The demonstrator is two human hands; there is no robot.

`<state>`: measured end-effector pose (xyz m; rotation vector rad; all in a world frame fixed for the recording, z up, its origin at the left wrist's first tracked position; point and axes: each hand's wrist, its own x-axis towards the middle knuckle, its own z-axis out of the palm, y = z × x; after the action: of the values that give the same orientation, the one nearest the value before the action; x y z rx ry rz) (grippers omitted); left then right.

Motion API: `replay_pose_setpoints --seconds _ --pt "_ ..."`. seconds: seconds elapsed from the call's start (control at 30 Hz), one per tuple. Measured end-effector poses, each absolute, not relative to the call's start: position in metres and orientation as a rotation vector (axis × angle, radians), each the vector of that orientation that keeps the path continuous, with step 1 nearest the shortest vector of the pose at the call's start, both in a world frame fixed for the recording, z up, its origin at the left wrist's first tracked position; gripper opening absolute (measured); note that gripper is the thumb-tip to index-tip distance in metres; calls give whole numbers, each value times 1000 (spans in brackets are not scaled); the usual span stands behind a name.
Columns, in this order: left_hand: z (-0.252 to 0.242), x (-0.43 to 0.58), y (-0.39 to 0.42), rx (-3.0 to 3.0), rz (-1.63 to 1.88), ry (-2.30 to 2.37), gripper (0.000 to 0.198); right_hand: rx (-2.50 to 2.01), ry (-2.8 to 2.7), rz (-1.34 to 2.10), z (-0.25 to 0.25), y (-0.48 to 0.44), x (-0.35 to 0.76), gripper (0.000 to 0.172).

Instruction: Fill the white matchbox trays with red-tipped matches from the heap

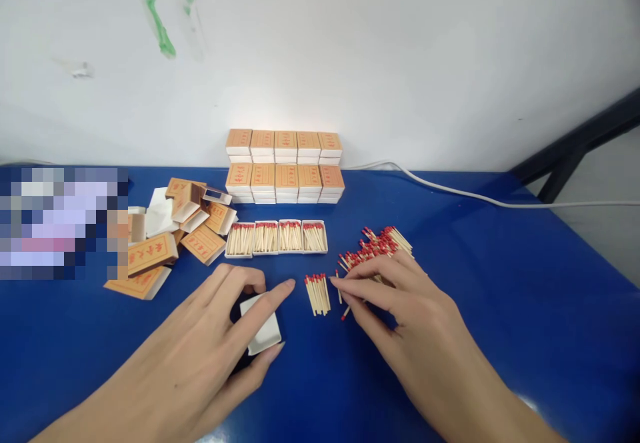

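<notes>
My left hand (230, 330) is around a white inner tray of a matchbox (264, 333), its thumb along the near side, its index finger stretched across the top. A small bunch of red-tipped matches (318, 295) lies on the table between my hands. Right beside that bunch, my right hand (405, 316) has its thumb and index finger pinched at a single match (339, 288). Behind and partly under this hand lies a loose heap of matches (373, 246). Another match (346, 312) pokes out below the fingertips.
Trays filled with matches (277, 237) stand in a row ahead. Stacked closed matchboxes (285, 180) stand behind them, near the white wall (400, 63). Left is a jumble of matchbox sleeves (204, 243) and white trays. A white cable (450, 193) crosses the blue table (480, 243).
</notes>
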<state>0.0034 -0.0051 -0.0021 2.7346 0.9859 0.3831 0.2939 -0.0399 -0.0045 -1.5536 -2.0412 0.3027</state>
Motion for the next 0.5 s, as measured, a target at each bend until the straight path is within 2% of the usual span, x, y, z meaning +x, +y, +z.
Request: replay_pose_setpoints --seconds 0.5 --pt "-1 7 -9 2674 408 1054 49 -1508 -2008 326 -3 -35 290 24"
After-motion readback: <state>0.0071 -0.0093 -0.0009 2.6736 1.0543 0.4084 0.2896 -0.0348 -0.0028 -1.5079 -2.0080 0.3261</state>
